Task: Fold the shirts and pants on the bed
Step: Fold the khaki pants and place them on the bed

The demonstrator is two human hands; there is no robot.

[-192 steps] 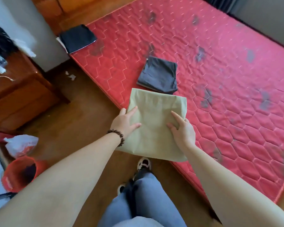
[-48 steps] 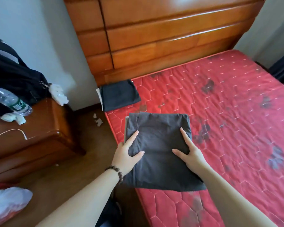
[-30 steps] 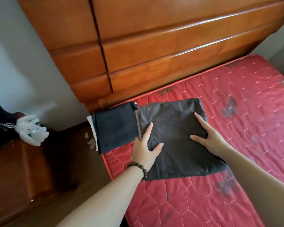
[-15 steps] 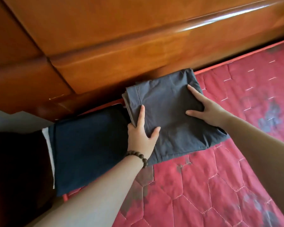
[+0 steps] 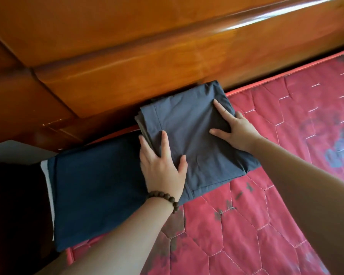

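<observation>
I note a red quilted mattress (image 5: 266, 215) bearing two items: a folded grey cloth stack (image 5: 197, 135) at 12 o'clock against the headboard, a folded navy garment (image 5: 95, 187) touching it at 9 o'clock.

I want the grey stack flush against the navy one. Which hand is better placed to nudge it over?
Probably the right hand: it lies flat on the grey stack at the side away from the navy stack, so it could push that way. The left hand sits at the seam between them.
</observation>
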